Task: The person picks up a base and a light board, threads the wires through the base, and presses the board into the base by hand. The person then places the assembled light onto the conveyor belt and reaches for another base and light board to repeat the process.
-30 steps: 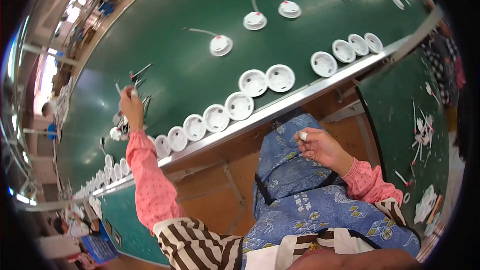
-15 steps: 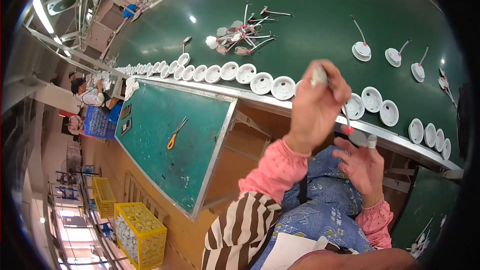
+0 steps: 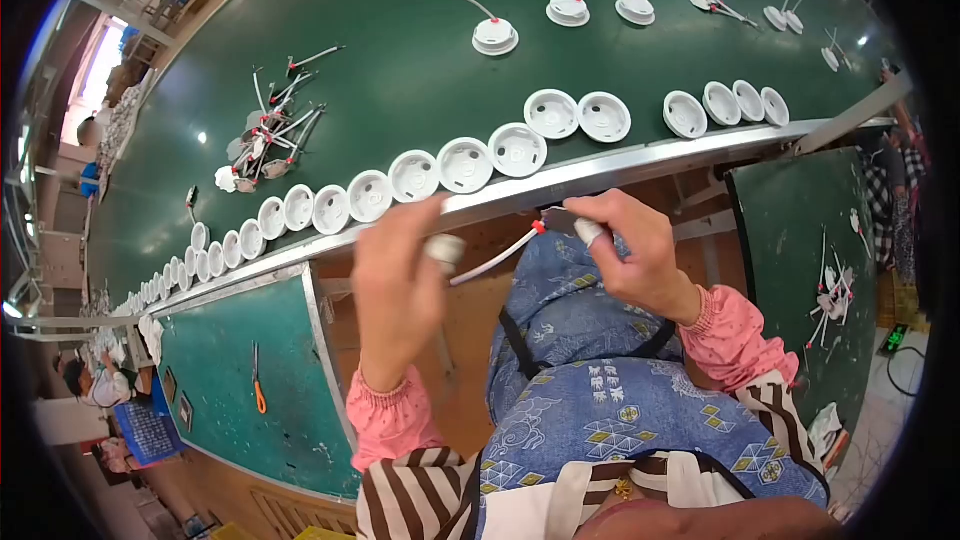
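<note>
My right hand point(image 3: 640, 252) pinches a small grey disc point(image 3: 566, 221) between thumb and fingers. From the disc's red joint point(image 3: 539, 227) a white wire point(image 3: 495, 265) runs down toward my left hand point(image 3: 398, 285). That hand is raised over the table edge and smeared by motion, so its grip cannot be made out. Pale covers wrap a finger of my left hand and my right thumb. Just beyond both hands, shallow white round cups point(image 3: 465, 165) stand in a long row along the table's edge.
A heap of wired grey discs point(image 3: 265, 145) lies on the green table point(image 3: 400, 70). White caps with wires point(image 3: 495, 36) sit farther back. Orange-handled scissors point(image 3: 260, 395) rest on the lower left table, and more wired pieces point(image 3: 830, 295) on the right one.
The view has swung to the right. My left hand has come down and away from my right hand, which has closed its fingers on the grey disc.
</note>
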`<action>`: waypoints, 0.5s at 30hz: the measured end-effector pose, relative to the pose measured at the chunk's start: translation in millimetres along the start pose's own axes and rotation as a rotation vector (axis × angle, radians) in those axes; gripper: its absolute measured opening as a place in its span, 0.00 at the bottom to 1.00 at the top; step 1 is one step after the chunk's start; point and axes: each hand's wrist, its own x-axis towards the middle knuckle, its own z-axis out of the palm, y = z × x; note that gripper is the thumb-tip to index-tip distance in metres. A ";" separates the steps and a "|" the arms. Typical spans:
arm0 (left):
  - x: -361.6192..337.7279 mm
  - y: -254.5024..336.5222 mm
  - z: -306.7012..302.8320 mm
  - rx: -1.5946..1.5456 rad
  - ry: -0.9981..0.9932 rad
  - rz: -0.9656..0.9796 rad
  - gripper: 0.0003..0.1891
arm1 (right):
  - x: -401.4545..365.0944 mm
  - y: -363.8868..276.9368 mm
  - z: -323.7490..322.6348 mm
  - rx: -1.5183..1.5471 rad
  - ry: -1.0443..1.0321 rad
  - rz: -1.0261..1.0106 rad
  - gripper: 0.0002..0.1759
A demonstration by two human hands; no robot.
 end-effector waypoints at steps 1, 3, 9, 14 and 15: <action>5.1 11.5 4.2 0.125 -0.141 0.146 0.22 | 0.0 2.2 1.2 -0.081 -0.017 -0.132 0.22; 10.6 26.4 24.6 0.049 -0.386 0.085 0.18 | -0.9 2.0 4.3 -0.159 0.010 -0.270 0.24; -5.6 18.9 76.5 -0.402 -0.231 -0.049 0.10 | -6.5 -11.3 -14.3 0.742 0.025 0.489 0.24; -17.9 23.1 98.2 -0.215 -0.011 0.157 0.07 | -29.1 11.1 -11.7 1.284 -0.277 0.903 0.16; -20.3 23.4 98.4 -0.180 0.019 0.164 0.07 | -30.5 11.0 -11.7 1.273 -0.255 0.899 0.15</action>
